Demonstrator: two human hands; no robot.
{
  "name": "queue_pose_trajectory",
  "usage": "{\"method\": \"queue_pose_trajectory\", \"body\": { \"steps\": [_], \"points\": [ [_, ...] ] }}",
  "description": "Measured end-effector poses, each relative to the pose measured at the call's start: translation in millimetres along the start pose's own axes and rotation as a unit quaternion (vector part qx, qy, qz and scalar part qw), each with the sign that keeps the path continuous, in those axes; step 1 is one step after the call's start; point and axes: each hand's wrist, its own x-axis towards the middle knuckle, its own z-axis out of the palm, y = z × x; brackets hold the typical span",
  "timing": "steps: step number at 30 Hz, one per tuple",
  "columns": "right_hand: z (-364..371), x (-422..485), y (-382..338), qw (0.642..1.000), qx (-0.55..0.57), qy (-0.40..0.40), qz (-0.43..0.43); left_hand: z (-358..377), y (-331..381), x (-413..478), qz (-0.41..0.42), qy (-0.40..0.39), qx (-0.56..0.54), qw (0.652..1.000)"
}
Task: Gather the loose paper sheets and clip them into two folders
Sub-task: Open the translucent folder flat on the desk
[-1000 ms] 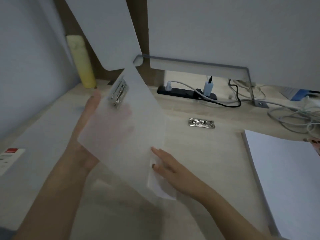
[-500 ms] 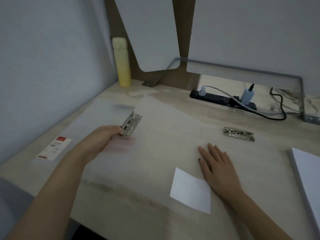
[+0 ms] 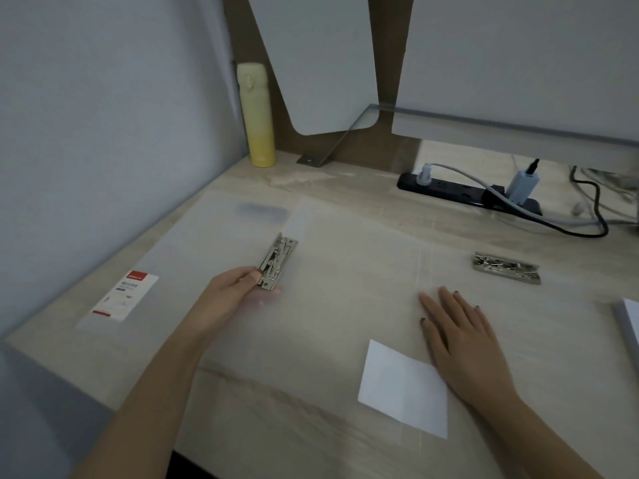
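Note:
A translucent folder (image 3: 332,305) lies open and flat on the wooden desk, with a white label (image 3: 403,388) near its front. My left hand (image 3: 230,299) pinches the near end of the folder's metal clip (image 3: 276,264), thumb on top, fingers beneath the cover. My right hand (image 3: 460,333) rests flat with straight fingers on the folder's right half, by the fold. A second translucent folder (image 3: 193,247) with a red-and-white sticker (image 3: 126,297) lies to the left, partly under the first. Another metal clip (image 3: 506,267) sits at the right. A white paper stack (image 3: 631,323) shows at the right edge.
A yellow bottle (image 3: 256,115) stands at the back left corner against the wall. A black power strip (image 3: 470,195) with plugs and cables runs along the back right. A metal shelf bracket (image 3: 325,148) stands behind the folders.
The folder, held up and tilted a second ago, now lies flat and open on the desk. My left hand moved from behind the cover to the clip; my right hand flattened onto the folder.

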Motion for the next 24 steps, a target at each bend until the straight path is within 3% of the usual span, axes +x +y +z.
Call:
{"method": "queue_pose_trajectory", "body": {
  "steps": [6,13,20,24],
  "points": [
    [0.3,0.2,-0.3,1.000,-0.005,0.004,-0.001,2.7,4.3,-1.4,-0.009,-0.011,0.016,1.000],
    [-0.5,-0.7,-1.0,1.000,-0.003,0.001,-0.002,-9.3,5.3,-5.1,-0.049,-0.095,-0.039,0.993],
    [-0.1,-1.3,-0.4,1.000,-0.005,0.002,-0.005,-10.9,4.4,-3.3,-0.056,-0.081,-0.053,0.994],
    [-0.5,-1.4,-1.0,1.000,0.002,0.004,-0.004,-6.5,12.2,-0.9,-0.054,-0.107,-0.003,0.993]
  ]
}}
